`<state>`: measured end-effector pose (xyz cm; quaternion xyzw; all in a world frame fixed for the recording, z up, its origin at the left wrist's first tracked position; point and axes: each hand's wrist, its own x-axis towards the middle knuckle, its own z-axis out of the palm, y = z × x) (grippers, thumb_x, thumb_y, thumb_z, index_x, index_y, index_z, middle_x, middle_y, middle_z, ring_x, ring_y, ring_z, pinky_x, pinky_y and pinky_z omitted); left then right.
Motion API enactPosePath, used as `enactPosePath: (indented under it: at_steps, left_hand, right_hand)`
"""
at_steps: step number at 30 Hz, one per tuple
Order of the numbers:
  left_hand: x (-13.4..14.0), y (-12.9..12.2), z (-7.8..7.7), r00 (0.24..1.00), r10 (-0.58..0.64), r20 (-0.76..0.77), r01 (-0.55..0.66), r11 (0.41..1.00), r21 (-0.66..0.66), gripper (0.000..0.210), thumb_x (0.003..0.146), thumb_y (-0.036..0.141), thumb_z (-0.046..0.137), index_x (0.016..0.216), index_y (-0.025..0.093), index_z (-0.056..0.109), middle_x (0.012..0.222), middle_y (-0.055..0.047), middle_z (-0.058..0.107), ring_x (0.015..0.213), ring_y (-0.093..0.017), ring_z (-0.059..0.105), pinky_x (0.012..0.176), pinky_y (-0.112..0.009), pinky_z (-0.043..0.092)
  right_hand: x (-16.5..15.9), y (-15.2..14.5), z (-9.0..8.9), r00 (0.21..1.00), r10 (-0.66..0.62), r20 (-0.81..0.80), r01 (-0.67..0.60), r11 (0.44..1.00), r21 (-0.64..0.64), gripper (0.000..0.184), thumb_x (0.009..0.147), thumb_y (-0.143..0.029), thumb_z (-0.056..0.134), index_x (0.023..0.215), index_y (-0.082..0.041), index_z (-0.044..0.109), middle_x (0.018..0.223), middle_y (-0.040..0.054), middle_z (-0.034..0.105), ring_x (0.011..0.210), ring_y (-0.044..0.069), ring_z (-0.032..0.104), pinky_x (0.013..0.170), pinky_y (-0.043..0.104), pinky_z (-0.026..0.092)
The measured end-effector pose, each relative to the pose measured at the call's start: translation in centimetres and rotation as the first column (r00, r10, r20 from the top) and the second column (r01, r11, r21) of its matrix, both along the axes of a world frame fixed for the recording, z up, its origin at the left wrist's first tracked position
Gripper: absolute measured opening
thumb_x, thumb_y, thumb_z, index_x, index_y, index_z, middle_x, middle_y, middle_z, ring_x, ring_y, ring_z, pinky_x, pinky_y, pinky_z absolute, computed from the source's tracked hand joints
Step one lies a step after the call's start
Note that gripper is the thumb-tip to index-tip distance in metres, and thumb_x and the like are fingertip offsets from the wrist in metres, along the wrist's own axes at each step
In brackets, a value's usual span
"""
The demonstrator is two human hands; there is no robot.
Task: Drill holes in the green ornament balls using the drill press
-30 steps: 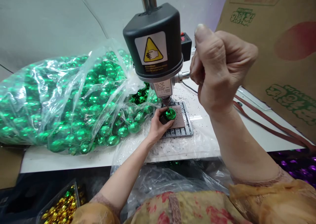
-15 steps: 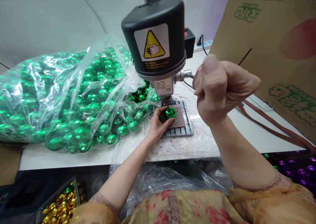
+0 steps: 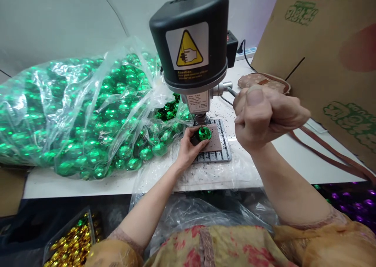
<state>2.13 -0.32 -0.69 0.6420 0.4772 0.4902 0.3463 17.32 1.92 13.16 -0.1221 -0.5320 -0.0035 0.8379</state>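
Between the thumb and fingers of my left hand (image 3: 189,145) is a shiny green faceted ball (image 3: 205,133), held on a flat board (image 3: 216,139) over the slotted metal base (image 3: 225,153). Straight above it stands a black bench drill press (image 3: 188,43) with a yellow hand-warning label. Its chuck (image 3: 201,118) sits just over the ball, and a thin bit reaches down to the ball's top; whether it has entered cannot be made out. My right hand (image 3: 264,116) is closed in a fist around the press's feed lever (image 3: 232,91), whose far end the fingers hide.
A clear plastic bag (image 3: 88,118) full of green balls lies left of the press. At right stand a cardboard box (image 3: 331,63) and a strapped bag (image 3: 264,82). Gold balls (image 3: 72,239) fill a bin below the table's left; purple balls (image 3: 358,204) lie low right. Dark shavings dot the table.
My right fist on the lever has come slightly lower, uncovering the strapped bag behind it. My left hand keeps the ball in place under the chuck. The whole view has shifted a little.
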Motion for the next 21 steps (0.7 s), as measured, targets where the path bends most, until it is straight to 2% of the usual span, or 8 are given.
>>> enactPosePath:
  at_steps: [6,12,16,19,21]
  left_hand:
    - [0.1,-0.1,0.0,1.000,0.007,0.015,-0.007,1.000,0.008,0.048,0.078,0.040,0.083,0.116,0.022,0.059,0.118,-0.009,0.070,0.113,-0.024,0.068,0.101,-0.040,0.053]
    - [0.1,-0.1,0.0,1.000,0.005,0.024,-0.005,1.000,0.007,0.048,0.078,0.040,0.083,0.116,0.022,0.059,0.118,-0.009,0.071,0.113,-0.024,0.068,0.100,-0.040,0.053]
    - [0.1,-0.1,0.0,0.999,-0.008,0.034,0.008,1.000,0.000,0.050,0.078,0.041,0.083,0.117,0.022,0.059,0.120,-0.009,0.070,0.116,-0.025,0.067,0.102,-0.040,0.052]
    - [0.1,-0.1,0.0,1.000,-0.005,0.024,0.005,1.000,0.004,0.048,0.078,0.038,0.083,0.117,0.022,0.059,0.120,-0.009,0.070,0.114,-0.024,0.067,0.101,-0.039,0.052]
    - [0.1,0.0,-0.1,1.000,0.003,0.024,-0.003,1.000,0.010,0.047,0.078,0.036,0.083,0.116,0.022,0.059,0.118,-0.009,0.070,0.113,-0.023,0.068,0.100,-0.038,0.053]
  right_hand:
    - [0.1,-0.1,-0.6,0.999,-0.027,0.038,0.028,0.998,-0.050,0.056,0.092,-0.027,0.057,0.049,-0.018,0.022,0.042,-0.0050,0.024,0.037,0.005,0.026,0.040,0.028,0.024]
    - [0.2,0.8,-1.2,1.000,-0.017,0.013,0.016,0.995,0.095,0.054,0.090,-0.020,0.057,0.051,-0.017,0.020,0.042,-0.0065,0.021,0.036,0.002,0.023,0.039,0.026,0.022]
    - [0.5,1.0,-2.2,0.996,-0.009,0.085,-0.005,0.986,0.167,0.051,0.085,-0.012,0.058,0.053,-0.019,0.018,0.041,-0.0083,0.022,0.033,0.003,0.021,0.034,0.026,0.024]
    - [0.5,0.5,-1.8,0.996,-0.008,0.093,-0.003,0.993,0.121,0.053,0.087,-0.014,0.058,0.052,-0.018,0.018,0.041,-0.0076,0.022,0.033,0.003,0.024,0.035,0.026,0.023]
    - [0.3,-0.1,-0.4,0.999,0.025,0.039,-0.026,1.000,0.015,0.054,0.090,-0.018,0.059,0.050,-0.017,0.023,0.041,-0.0066,0.024,0.034,0.004,0.028,0.038,0.027,0.020]
